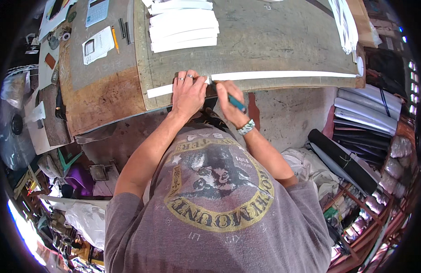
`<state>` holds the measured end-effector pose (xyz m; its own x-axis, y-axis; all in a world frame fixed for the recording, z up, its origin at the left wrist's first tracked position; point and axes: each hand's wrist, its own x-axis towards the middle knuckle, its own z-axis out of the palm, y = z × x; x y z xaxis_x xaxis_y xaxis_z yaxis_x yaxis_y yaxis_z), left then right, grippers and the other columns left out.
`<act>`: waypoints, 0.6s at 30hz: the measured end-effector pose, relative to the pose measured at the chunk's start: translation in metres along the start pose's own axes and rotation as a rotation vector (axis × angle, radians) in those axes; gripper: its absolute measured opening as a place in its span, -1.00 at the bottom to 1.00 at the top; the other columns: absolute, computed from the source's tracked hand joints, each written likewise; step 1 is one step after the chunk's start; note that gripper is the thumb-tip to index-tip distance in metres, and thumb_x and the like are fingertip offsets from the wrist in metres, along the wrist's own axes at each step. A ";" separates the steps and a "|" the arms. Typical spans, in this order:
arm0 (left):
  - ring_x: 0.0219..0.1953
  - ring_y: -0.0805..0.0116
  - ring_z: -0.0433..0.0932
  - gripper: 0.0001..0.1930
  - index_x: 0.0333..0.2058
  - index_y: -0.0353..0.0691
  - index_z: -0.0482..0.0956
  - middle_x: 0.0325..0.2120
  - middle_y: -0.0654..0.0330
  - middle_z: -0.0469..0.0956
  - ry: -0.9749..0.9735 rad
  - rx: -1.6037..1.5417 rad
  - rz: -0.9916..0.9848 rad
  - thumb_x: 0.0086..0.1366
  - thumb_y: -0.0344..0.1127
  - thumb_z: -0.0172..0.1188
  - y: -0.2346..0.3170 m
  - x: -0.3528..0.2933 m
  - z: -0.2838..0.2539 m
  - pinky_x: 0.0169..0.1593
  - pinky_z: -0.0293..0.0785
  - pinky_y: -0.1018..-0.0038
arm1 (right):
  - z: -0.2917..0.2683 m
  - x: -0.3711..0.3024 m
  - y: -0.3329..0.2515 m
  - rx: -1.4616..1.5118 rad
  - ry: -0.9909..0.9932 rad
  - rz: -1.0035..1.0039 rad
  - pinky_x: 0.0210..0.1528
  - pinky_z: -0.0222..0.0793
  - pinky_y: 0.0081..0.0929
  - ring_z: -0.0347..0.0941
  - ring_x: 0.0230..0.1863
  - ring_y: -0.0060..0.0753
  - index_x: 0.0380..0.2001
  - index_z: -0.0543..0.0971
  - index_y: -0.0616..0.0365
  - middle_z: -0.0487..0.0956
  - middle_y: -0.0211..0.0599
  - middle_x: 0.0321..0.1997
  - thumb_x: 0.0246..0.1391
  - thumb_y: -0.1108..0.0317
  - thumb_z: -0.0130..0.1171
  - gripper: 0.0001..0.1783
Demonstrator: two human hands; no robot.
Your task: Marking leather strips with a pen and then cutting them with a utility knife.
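Note:
A long narrow white strip (283, 75) lies along the near edge of the worktable (251, 45). My left hand (190, 94), with rings on its fingers, presses down on a shorter white strip (158, 92) that continues to the left. A small gap shows between the two strips, just right of my left fingertips. My right hand (229, 102) is closed around a teal-handled knife (237, 104). Its dark tip points at the gap, and the blade is mostly hidden by my fingers. Both hands are close together at the table edge.
A stack of white strips (183, 29) sits farther back. More long strips (344, 27) hang together at the far right. On the left part lie a pencil (114, 37), a paper sketch (98, 45) and a calculator (97, 12). Rolls of sheet material (344, 159) lean at the right.

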<state>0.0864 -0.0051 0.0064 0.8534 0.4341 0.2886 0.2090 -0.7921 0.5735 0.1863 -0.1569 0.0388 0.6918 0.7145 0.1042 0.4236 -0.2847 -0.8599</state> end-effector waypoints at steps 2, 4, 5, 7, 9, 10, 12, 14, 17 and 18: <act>0.01 0.08 0.44 -0.75 -0.07 -0.11 0.73 -0.14 0.18 0.52 -0.088 0.006 -0.009 0.27 -0.29 0.40 0.001 0.002 -0.003 0.05 0.38 0.15 | -0.028 0.025 -0.022 -0.048 0.108 -0.113 0.03 0.50 -0.08 0.61 -0.04 0.13 -0.14 0.68 0.36 0.66 0.12 -0.12 0.48 0.31 0.01 -0.66; 0.02 0.08 0.44 -0.75 -0.08 -0.12 0.71 -0.12 0.18 0.52 -0.060 0.058 0.011 0.27 -0.28 0.40 0.003 0.003 -0.010 0.07 0.36 0.15 | -0.057 0.050 -0.003 -0.193 0.250 -0.259 0.07 0.46 -0.05 0.60 -0.05 0.09 -0.34 0.61 0.32 0.67 0.07 -0.11 0.43 0.31 0.08 -0.69; 0.04 0.08 0.44 -0.75 -0.09 -0.13 0.70 -0.10 0.18 0.53 -0.044 0.097 0.030 0.27 -0.26 0.40 0.006 0.003 -0.013 0.09 0.34 0.14 | -0.072 0.063 0.001 -0.232 0.254 -0.107 0.09 0.43 -0.04 0.59 -0.05 0.11 -0.43 0.56 0.26 0.67 0.03 -0.14 0.41 0.31 0.12 -0.69; 0.05 0.08 0.44 -0.73 -0.09 -0.13 0.70 -0.08 0.18 0.53 -0.059 0.117 -0.011 0.25 -0.26 0.42 0.006 0.001 -0.021 0.11 0.32 0.13 | -0.101 0.092 0.028 -0.561 0.142 0.085 -0.04 0.49 0.08 0.61 -0.13 0.26 -0.44 0.59 0.24 0.68 0.10 -0.25 0.33 0.11 0.28 -0.60; 0.07 0.06 0.43 -0.69 -0.09 -0.14 0.67 -0.07 0.18 0.53 -0.084 0.137 -0.064 0.22 -0.24 0.46 0.001 -0.003 -0.026 0.13 0.29 0.13 | -0.113 0.101 0.055 -0.655 0.078 0.192 -0.09 0.51 0.12 0.62 -0.16 0.32 -0.43 0.62 0.23 0.69 0.15 -0.29 0.28 0.01 0.34 -0.55; 0.07 0.06 0.43 -0.69 -0.09 -0.14 0.67 -0.07 0.18 0.53 -0.071 0.149 -0.066 0.22 -0.24 0.46 0.002 -0.002 -0.028 0.13 0.29 0.13 | -0.114 0.103 0.071 -0.692 0.059 0.217 -0.14 0.52 0.16 0.63 -0.18 0.34 -0.40 0.64 0.23 0.69 0.18 -0.30 0.22 -0.09 0.37 -0.48; 0.08 0.00 0.43 -0.72 -0.13 -0.18 0.65 -0.06 0.17 0.54 -0.172 0.017 -0.132 0.23 -0.28 0.47 0.003 0.003 -0.033 0.17 0.29 0.09 | -0.119 0.109 0.094 -0.737 0.012 0.275 -0.17 0.56 0.17 0.66 -0.19 0.36 -0.33 0.69 0.21 0.71 0.20 -0.32 0.13 -0.25 0.42 -0.38; 0.07 -0.02 0.45 -0.74 -0.14 -0.20 0.62 -0.10 0.14 0.55 -0.168 0.020 -0.130 0.26 -0.30 0.45 0.001 0.007 -0.039 0.17 0.34 0.12 | -0.122 0.112 0.098 -0.705 -0.016 0.304 -0.17 0.56 0.17 0.67 -0.19 0.35 -0.26 0.70 0.20 0.72 0.18 -0.31 0.13 -0.28 0.41 -0.35; -0.01 -0.05 0.60 -0.84 -0.13 -0.18 0.59 -0.21 0.05 0.65 -0.329 -0.156 -0.305 0.37 -0.34 0.34 -0.001 0.013 -0.042 0.08 0.50 0.10 | -0.114 0.117 0.087 -0.727 0.073 0.051 -0.07 0.51 0.09 0.61 -0.08 0.26 -0.13 0.69 0.16 0.71 0.08 -0.17 0.21 -0.09 0.39 -0.51; -0.01 -0.05 0.60 -0.84 -0.13 -0.18 0.59 -0.21 0.05 0.65 -0.318 -0.148 -0.310 0.37 -0.34 0.34 0.000 0.021 -0.044 0.08 0.50 0.10 | -0.109 0.117 0.082 -0.760 0.187 -0.179 -0.02 0.48 0.06 0.58 -0.04 0.22 -0.10 0.69 0.15 0.69 0.05 -0.12 0.23 0.00 0.38 -0.58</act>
<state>0.0834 0.0225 0.0463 0.8702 0.4694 -0.1496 0.4267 -0.5661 0.7053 0.3656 -0.1660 0.0348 0.6340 0.6907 0.3479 0.7729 -0.5815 -0.2540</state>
